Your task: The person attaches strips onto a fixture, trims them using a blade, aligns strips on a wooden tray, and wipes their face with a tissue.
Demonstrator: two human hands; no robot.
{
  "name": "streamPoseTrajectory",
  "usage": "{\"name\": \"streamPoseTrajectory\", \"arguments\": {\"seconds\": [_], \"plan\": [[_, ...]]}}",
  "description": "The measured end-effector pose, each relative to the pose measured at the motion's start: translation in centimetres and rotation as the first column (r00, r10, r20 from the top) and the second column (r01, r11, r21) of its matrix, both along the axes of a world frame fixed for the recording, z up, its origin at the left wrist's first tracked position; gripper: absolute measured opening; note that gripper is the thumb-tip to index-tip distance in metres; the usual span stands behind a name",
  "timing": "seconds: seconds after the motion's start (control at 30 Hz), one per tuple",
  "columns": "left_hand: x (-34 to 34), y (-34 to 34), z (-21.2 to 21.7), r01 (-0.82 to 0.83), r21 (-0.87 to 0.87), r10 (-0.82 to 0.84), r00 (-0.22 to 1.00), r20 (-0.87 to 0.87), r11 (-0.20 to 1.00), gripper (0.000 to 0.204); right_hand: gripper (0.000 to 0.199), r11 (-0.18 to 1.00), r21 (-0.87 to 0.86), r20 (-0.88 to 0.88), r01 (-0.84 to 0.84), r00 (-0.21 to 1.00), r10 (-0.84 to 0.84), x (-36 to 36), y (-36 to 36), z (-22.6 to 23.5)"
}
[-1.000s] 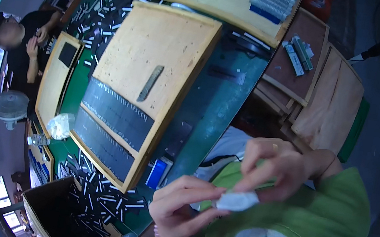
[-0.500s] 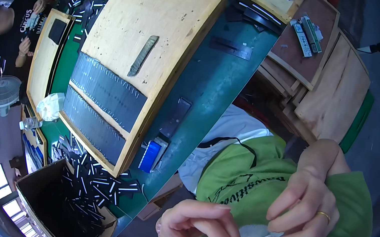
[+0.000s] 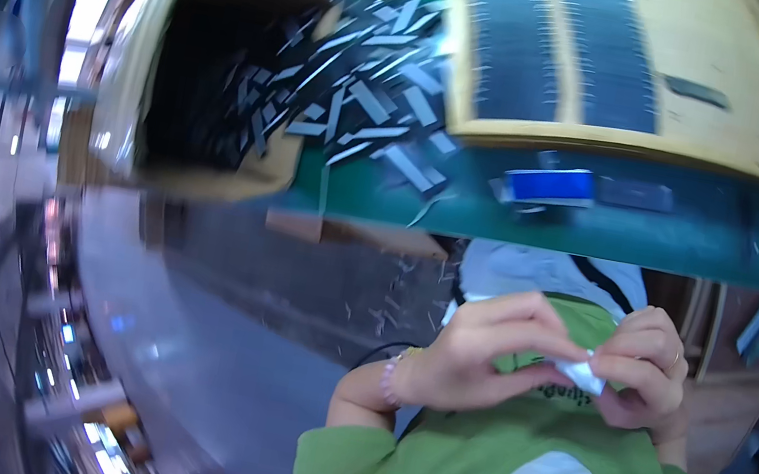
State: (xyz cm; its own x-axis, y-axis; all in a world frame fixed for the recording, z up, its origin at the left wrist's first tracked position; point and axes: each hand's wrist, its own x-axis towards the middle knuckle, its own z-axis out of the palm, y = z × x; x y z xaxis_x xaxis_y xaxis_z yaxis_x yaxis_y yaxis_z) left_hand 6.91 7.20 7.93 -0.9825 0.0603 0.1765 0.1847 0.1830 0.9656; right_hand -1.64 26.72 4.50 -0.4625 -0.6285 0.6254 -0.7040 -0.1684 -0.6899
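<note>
In front of my green shirt, my left hand (image 3: 497,349) and my right hand (image 3: 644,363) meet at chest height. Thumbs and fingertips of both pinch a small white crumpled piece (image 3: 582,376), soft-looking like tissue or tape; its exact kind is unclear. My fingers cover part of it. Beyond my hands, on the green table (image 3: 464,219), lie a small blue box (image 3: 551,185) and a dark flat rectangular piece (image 3: 637,195).
A wooden tray (image 3: 619,145) holds two rows of dark thin pieces (image 3: 505,41) and a grey bar (image 3: 697,91). Loose dark strips with white stripes (image 3: 373,99) spread beside an open cardboard box (image 3: 142,58) at the table's left. Scraps (image 3: 382,319) litter the floor.
The view has swung round, bringing the box and strips nearer and the tray to the upper right. My hands have come closer together on the white piece. The other person is out of view.
</note>
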Motion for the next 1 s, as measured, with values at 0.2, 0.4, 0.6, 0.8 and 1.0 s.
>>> {"name": "streamPoseTrajectory", "arguments": {"seconds": [0.2,0.4,0.6,0.8,1.0], "plan": [[8.0,-6.1,-6.2,-0.442,-0.197,0.464,0.882,0.083,0.875,0.019,0.053,0.946,0.253,0.091,-0.201,0.979,0.183,-0.4,-5.0,-0.2],[13.2,-14.0,-23.8,-0.651,-0.428,0.725,0.286,0.627,0.627,0.019,0.036,0.928,0.339,0.090,-0.155,0.987,0.132,-1.7,-6.8,-1.1],[6.5,-15.1,-41.0,-0.390,-0.762,0.751,0.634,0.184,0.517,0.015,0.033,0.907,0.406,0.051,-0.109,0.994,0.097,-1.1,-7.6,0.0],[3.4,-16.5,-42.5,-0.246,-0.659,0.520,0.814,0.258,0.711,0.021,0.026,0.916,0.390,0.140,-0.091,0.989,0.038,-2.0,-7.2,-1.7],[5.5,-14.3,-29.4,0.182,-0.626,0.238,0.817,0.526,0.758,0.026,0.012,0.936,0.334,0.071,0.108,0.988,-0.140,-6.1,-3.8,-2.9]]}}
